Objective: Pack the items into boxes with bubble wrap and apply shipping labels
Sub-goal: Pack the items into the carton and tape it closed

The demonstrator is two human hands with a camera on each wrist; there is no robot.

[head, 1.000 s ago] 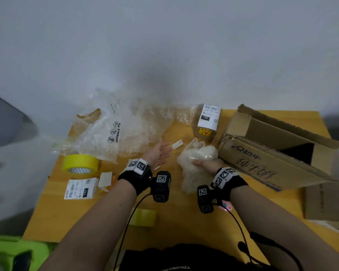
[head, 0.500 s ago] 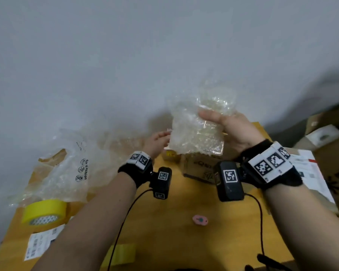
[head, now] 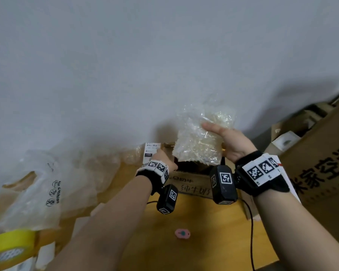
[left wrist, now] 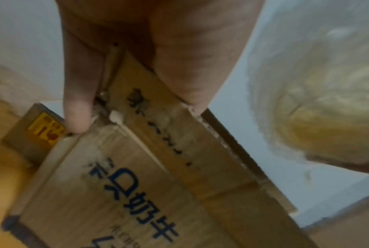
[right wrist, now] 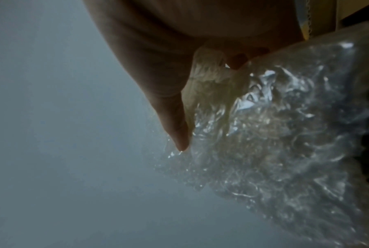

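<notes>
My right hand [head: 226, 140] grips a bundle wrapped in bubble wrap [head: 199, 142] and holds it in the air above the open brown cardboard box [head: 192, 182]. In the right wrist view the thumb and fingers [right wrist: 175, 120] pinch the bubble wrap bundle [right wrist: 285, 142]. My left hand [head: 164, 161] holds the box's left flap, with the thumb [left wrist: 77, 107] and fingers on either side of the cardboard flap [left wrist: 149, 117]. A small box with a white shipping label [head: 151, 152] stands just behind the left hand.
Loose air-cushion film [head: 47, 184] is heaped at the left of the wooden table [head: 213, 241]. A yellow tape roll [head: 7, 247] lies at the near left. A small pink object [head: 182, 233] lies mid-table. Large cardboard cartons [head: 321, 173] stand to the right.
My right hand lifted the wrapped bundle off the table and brought it over the box. My left hand reached forward and took hold of the box flap. My view swung right.
</notes>
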